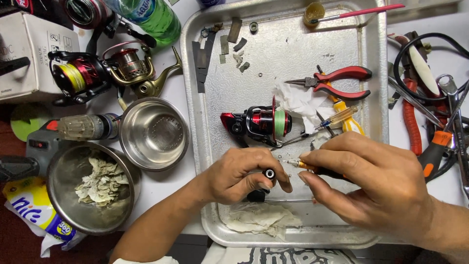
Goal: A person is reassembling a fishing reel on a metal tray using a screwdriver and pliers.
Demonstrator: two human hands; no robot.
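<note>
Embossed matt metal tray [293, 49], glossy steel bowl [128, 142]

I see red-handled needle-nose pliers [332, 82] on the dimpled aluminium tray [293, 39], two round steel bowls [153, 133], and what may be crumpled tissue [101, 183] in one.

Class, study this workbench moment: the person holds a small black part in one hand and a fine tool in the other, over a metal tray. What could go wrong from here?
1. The tool tip could slip off the small black part pinched in the left hand and jab the fingers.
2. Tiny loose pieces lie unsorted on the tray; a nudge from the right hand might scatter them.
</note>
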